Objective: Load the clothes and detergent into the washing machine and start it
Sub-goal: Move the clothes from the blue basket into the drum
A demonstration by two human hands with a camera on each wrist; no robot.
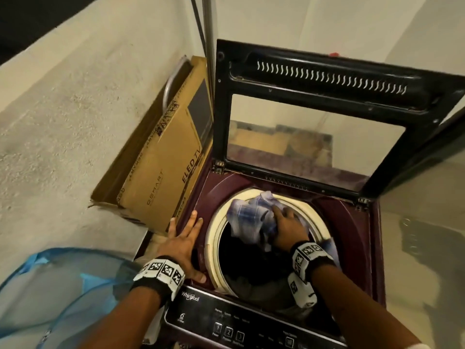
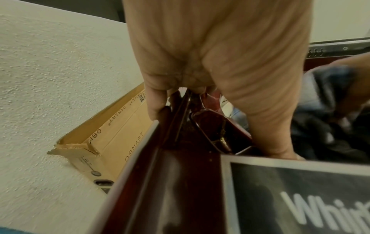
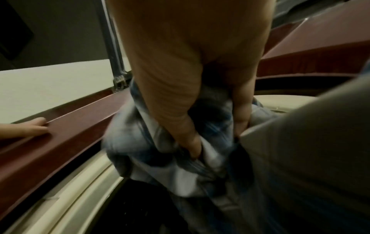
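A maroon top-loading washing machine (image 1: 347,222) stands with its glass lid (image 1: 317,79) raised upright. My right hand (image 1: 286,222) grips a crumpled blue-and-white checked shirt (image 1: 249,215) over the far side of the cream drum ring (image 1: 214,238). In the right wrist view my right hand's (image 3: 200,126) thumb and fingers dig into the blurred shirt (image 3: 152,158). Dark clothes (image 1: 251,280) lie inside the drum. My left hand (image 1: 183,238) rests flat, fingers spread, on the machine's left top edge (image 2: 170,174). No detergent is in view.
The black control panel (image 1: 251,321) with numbered buttons runs along the machine's front. A cardboard TV box (image 1: 161,172) leans between the machine and the left wall. A blue mesh laundry basket (image 1: 63,285) sits at the lower left. A metal pole (image 1: 208,26) rises behind the box.
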